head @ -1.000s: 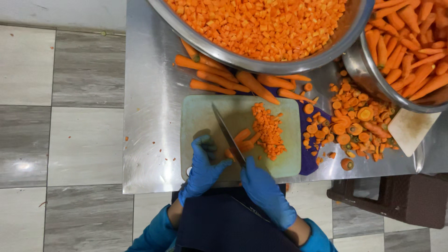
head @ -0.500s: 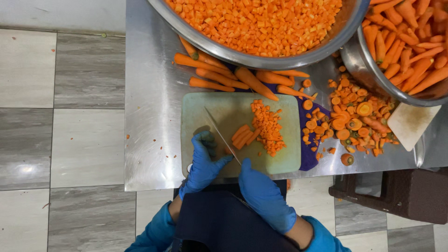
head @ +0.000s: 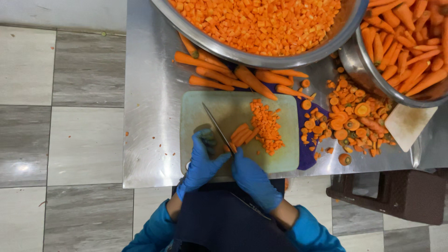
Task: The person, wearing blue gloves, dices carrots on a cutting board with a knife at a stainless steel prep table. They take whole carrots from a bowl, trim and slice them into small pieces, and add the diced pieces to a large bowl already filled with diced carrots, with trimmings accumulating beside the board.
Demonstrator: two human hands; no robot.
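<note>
Seen from the head camera, looking straight down: a pale green cutting board [head: 238, 133] lies on a steel table [head: 149, 116], serving as the work surface. The right hand [head: 254, 179], in a blue glove, is clenched around the handle of a knife [head: 217, 128] whose blade angles across the board's middle. The left hand [head: 203, 161], also gloved, rests beside the blade; its grip cannot be told. Carrot sticks [head: 242, 134] lie just right of the blade, next to diced carrot [head: 267, 126]. Whole carrots [head: 219, 74] wait along the board's far edge, within reach, under a large bowl of dice [head: 261, 23].
</note>
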